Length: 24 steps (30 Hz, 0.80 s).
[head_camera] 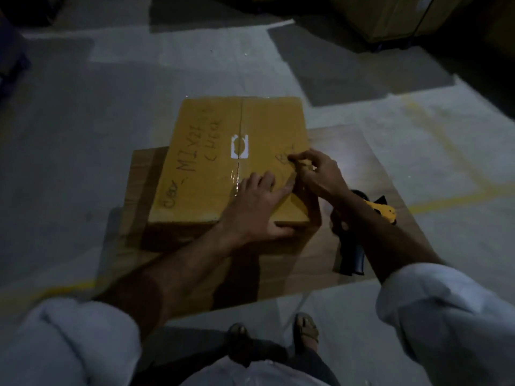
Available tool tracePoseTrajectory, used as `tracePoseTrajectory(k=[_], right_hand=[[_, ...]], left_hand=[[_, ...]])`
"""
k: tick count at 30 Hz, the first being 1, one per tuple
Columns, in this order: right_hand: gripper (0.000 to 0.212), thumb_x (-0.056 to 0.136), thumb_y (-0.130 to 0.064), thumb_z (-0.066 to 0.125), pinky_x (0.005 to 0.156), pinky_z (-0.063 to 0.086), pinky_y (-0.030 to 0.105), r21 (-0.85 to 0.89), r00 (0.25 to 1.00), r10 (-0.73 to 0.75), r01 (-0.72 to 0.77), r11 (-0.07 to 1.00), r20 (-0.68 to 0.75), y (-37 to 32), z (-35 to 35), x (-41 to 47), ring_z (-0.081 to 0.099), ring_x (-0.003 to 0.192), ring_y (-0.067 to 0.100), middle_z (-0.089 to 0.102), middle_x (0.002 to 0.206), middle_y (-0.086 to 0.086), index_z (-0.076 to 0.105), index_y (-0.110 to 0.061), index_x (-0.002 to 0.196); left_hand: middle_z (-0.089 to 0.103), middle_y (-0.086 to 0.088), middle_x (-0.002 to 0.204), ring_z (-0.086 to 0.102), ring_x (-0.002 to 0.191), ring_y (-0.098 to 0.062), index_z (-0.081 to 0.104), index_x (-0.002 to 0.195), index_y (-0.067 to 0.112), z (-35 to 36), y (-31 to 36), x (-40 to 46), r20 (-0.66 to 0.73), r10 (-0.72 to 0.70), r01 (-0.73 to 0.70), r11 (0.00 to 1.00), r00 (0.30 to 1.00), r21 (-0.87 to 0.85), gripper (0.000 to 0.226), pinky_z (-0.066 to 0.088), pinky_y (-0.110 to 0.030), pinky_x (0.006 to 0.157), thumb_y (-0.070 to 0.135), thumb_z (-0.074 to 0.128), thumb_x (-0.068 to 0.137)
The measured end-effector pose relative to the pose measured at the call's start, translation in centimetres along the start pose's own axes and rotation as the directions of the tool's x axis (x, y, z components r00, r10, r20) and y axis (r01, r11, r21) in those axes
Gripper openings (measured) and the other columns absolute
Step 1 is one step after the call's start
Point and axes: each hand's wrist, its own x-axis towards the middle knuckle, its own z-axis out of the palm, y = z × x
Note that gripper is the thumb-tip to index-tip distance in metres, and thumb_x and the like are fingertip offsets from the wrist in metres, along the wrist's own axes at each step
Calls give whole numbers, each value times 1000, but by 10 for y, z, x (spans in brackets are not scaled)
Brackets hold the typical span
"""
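Head view looks down on a yellow-brown cardboard box (211, 151) that sits closed on a flattened cardboard sheet (351, 151), which in turn lies on the grey floor (139, 107). The box stands towards the far left part of the sheet, just ahead of your feet (306, 328).

Your left hand (256, 207) lies flat on the box top near its near right corner. The fingers are stretched out and pressing on the lid, beside the glossy tape (237, 176) that runs along the centre seam, and the thumb reaches over the near edge.

Your right hand (317, 174) rests on the top at the right edge of the box, touching the tips of the left hand's fingers. Its fingers are curled, with thumb and forefinger drawn together against the cardboard next to some handwriting. Whether they pinch something small cannot be told, as the light is too dim.

Dark handwriting runs along the left half of the lid, and a white printed mark (239, 147) straddles the seam.

A black and yellow tape dispenser (386, 211) lies on the sheet just right of the box, partly hidden behind your right forearm. Both white sleeves are rolled up. More cartons (390, 18) stand in the dark at the far right.
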Motion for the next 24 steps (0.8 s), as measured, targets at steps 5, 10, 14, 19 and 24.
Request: tracePoseTrajectory(k=[5, 10, 14, 19, 24], right_hand=[[49, 90, -42, 75, 111, 42, 47, -62, 916, 176, -211, 975, -361, 5, 16, -37, 48, 134, 28, 50, 147, 9, 63, -27, 135], [86, 89, -54, 73, 112, 40, 57, 526, 757, 566, -352, 774, -327, -13, 85, -95, 24, 145, 37, 17, 161, 13, 22, -45, 157], [75, 102, -47, 60, 108, 47, 55, 574, 818, 454, -193, 796, -353, -6, 85, -84, 30, 138, 29, 9, 163, 6, 14, -48, 161], [76, 106, -33, 58, 119, 38, 47, 537, 972, 204, -111, 836, -117, 40, 27, -22, 30, 151, 27, 15, 169, 1, 11, -30, 166], [64, 108, -14, 52, 105, 46, 17, 464, 999, 16, -30, 885, 34, 21, 10, 32, 41, 142, 14, 37, 160, 1, 20, -11, 163]], left_hand=[[44, 7, 141, 43, 126, -13, 55, 146, 38, -11, -6, 26, 125, -70, 122, 869, 990, -479, 76, 42, -40, 107, 70, 70, 79], [48, 14, 152, 41, 138, -12, 57, 140, 46, -36, -125, -25, 22, 118, -108, 958, 993, -264, 57, 42, -58, 108, 77, 50, 92], [10, 9, 173, 17, 155, -22, 23, 161, 49, -21, -146, -50, 165, 178, -136, 962, 970, -236, 77, 28, -62, 117, 76, 47, 92], [7, 11, 173, 11, 159, -18, 23, 161, 47, 2, -75, -48, 69, 99, -78, 965, 993, -250, 72, 17, -58, 126, 76, 39, 97], [-4, -9, 174, -3, 160, -25, 10, 166, 25, 18, 32, -33, 23, -173, 174, 974, 985, -146, 75, -1, -48, 129, 64, 19, 102]])
